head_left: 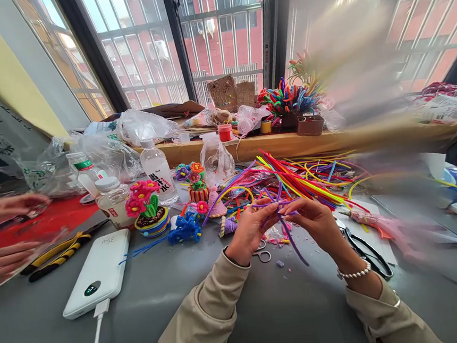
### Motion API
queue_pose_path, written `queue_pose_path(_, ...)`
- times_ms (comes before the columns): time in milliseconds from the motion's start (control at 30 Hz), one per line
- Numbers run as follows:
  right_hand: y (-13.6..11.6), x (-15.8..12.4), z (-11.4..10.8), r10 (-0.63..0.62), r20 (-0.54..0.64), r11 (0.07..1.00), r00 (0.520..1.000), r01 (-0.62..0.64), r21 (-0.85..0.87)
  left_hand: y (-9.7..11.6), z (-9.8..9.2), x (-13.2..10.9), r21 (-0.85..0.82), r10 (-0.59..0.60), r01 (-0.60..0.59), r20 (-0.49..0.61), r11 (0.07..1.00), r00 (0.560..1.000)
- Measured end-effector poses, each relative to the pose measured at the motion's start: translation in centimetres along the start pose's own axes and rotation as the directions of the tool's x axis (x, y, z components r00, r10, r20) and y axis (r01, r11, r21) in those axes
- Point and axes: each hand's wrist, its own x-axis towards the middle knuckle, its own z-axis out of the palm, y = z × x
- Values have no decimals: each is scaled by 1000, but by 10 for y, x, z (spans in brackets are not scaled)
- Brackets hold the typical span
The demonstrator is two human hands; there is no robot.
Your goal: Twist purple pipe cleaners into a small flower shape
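Between my two hands is a bunch of crossed purple pipe cleaners [294,244], its strands sticking out upward and one hanging down. My left hand [250,232] pinches it from the left. The fingers of my right hand [315,222] close on it from the right, close to the crossing point. Small scissors [263,255] lie on the table just below my left hand. Beside my right wrist rest black-handled pliers [366,253]. A small lilac pipe-cleaner piece [228,225] and a blue fuzzy figure [184,228] sit left of my hands.
Loose coloured pipe cleaners [305,181] spread behind my hands. At left stand a pink flower pot [152,223], bottles [157,172], a white power bank [101,270] and yellow-black pliers [60,255]. Another person's hands [12,265] are at far left. A pink glue gun [381,227] lies right, partly behind a blur.
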Motion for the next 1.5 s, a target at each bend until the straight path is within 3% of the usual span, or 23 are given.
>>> queue_pose_path(267,4,1,1,60,-79,997,995,-64,-47,-1,-1,0,50,38,-38,6,998,999)
queue_pose_path(400,6,0,3,37,-128,987,991,-56,-153,-2,-1,0,61,35,-36,26,998,999)
queue_pose_path(867,7,-5,12,-292,-91,801,952,191,-567,-3,-1,2,41,44,-44,12,998,999)
queue_pose_path(967,7,-6,13,-296,-128,802,947,173,-572,-3,-1,2,44,57,-57,17,997,998)
queue_pose_path(1133,10,-7,15,-199,-272,897,942,63,-437,-4,-2,4,45,75,-76,6,996,997)
queue_pose_path(1300,9,-7,16,-140,-250,924,958,36,-380,-4,1,4,58,88,-86,-32,995,996)
queue_pose_path(1500,5,-7,17,-164,-216,889,963,49,-456,-4,1,4,61,98,-95,-54,994,994)
